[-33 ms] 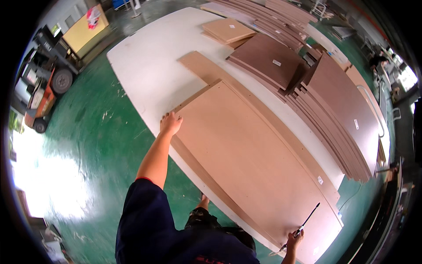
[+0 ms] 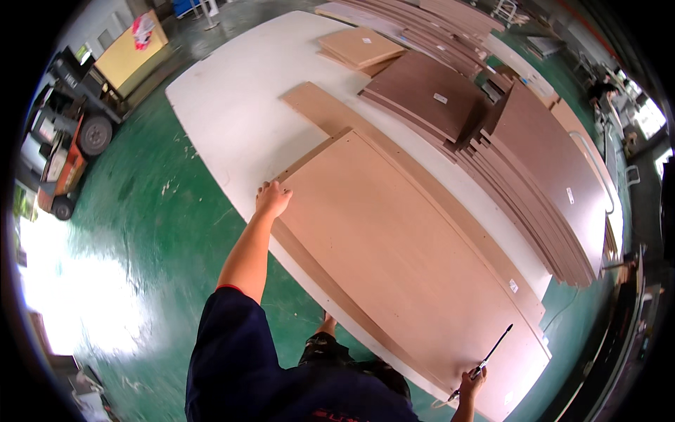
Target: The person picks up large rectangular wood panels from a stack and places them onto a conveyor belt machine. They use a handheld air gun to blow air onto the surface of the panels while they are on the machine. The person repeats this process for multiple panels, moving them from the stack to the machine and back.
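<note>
A large tan board panel (image 2: 394, 246), with raised strips along its edges, lies flat on a white tabletop (image 2: 232, 105). My left hand (image 2: 274, 199) is at its left corner, fingers bent over the edge and closed on it. Close to the panel's near right end, my right hand (image 2: 472, 385) grips what looks like an air blow gun (image 2: 484, 366). The tool has a silver body and a long thin black nozzle that points up and away over the panel. A pale hose (image 2: 441, 404) trails beside that hand.
Beyond the panel stand stacks of dark brown boards (image 2: 541, 169) and a small pile of tan boards (image 2: 362, 48). An orange forklift (image 2: 67, 165) is parked at the left on the green floor (image 2: 162, 232). A yellow board (image 2: 130, 56) leans behind it.
</note>
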{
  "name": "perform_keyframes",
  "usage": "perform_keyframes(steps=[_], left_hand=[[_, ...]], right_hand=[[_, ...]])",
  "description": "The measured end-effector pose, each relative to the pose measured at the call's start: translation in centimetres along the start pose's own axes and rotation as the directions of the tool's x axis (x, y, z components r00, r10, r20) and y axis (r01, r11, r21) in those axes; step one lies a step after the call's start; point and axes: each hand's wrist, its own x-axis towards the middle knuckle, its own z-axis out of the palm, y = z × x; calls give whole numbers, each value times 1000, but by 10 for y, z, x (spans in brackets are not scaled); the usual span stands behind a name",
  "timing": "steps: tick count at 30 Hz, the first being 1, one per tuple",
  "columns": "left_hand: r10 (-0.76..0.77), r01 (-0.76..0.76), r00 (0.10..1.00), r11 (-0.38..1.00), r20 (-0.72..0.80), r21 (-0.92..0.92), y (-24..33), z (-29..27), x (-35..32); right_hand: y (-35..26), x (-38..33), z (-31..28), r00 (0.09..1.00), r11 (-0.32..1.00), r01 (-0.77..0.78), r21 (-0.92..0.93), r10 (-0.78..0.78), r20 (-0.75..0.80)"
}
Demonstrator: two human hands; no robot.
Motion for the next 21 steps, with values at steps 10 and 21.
perform_keyframes(steps=[10,21], left_hand=[[159,-174,951,984,264,33,55,39,87],[829,-616,546,496,123,-612,201,185,-282]], right_hand=[[-72,-30,6,982,995,-96,9,96,-164],[31,-137,-42,886,713,-253,654,443,-140]])
